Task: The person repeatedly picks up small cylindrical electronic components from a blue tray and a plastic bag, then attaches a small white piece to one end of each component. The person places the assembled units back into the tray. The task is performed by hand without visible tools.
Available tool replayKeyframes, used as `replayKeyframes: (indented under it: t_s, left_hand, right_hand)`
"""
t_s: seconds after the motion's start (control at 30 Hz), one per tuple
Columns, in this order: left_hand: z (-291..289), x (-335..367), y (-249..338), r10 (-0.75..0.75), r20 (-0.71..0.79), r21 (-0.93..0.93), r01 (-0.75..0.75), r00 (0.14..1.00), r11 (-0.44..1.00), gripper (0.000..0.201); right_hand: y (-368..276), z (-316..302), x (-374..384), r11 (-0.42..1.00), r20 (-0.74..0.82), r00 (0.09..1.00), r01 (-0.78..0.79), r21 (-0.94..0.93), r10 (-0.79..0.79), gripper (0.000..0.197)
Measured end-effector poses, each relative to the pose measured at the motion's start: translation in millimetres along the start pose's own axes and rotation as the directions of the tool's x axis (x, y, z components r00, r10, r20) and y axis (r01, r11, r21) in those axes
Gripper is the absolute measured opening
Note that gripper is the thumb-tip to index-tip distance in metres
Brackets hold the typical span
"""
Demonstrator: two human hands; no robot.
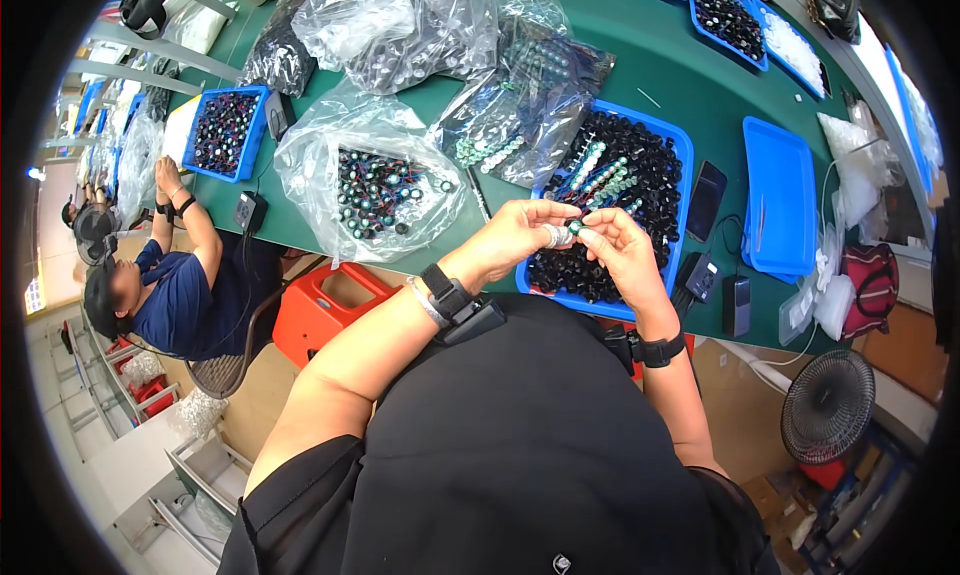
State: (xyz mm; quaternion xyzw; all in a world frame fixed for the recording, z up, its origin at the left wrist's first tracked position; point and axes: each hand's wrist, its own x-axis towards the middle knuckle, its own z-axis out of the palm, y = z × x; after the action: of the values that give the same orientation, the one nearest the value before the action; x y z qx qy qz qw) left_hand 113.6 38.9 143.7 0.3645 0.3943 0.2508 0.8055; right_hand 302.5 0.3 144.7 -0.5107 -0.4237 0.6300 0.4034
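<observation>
Over a blue tray point(684, 190), both hands meet at a small round green-and-dark part point(575, 228). My left hand point(512, 240) pinches it from one side; pale wrapping shows on a fingertip. From the other side my right hand point(622, 247) grips it between thumb and fingers. Small black caps point(572, 278) fill the tray. On top of them lie rows of round pale-green pieces with coloured wires point(600, 180). Left of the hands, an opened clear bag point(310, 190) holds similar round wired parts point(375, 197).
Bulging plastic bags point(400, 25) line the table's far side. At right are a phone point(706, 200), stacked blue trays point(780, 190) and a black box point(736, 305). A red stool point(325, 310) and a seated co-worker point(190, 290) are at left, a fan point(828, 405) at lower right.
</observation>
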Motion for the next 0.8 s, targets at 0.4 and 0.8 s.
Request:
replayKeyframes:
  t_s: [0.4,0.8]
  left_hand:
    - [2.6,6.0,-11.7,0.020,-0.111,0.023,-0.018,0.994,1.000,0.034]
    - [-2.6,7.4,-15.9,0.080,-0.108,-0.046,-0.086,0.991,0.995,0.034]
  right_hand:
    - [11.2,-5.3,6.2,0.988,0.031,0.988,-0.152,0.015,0.152,0.009]
    - [13.5,-3.9,11.9,0.991,-0.025,0.991,-0.128,0.034,0.129,0.010]
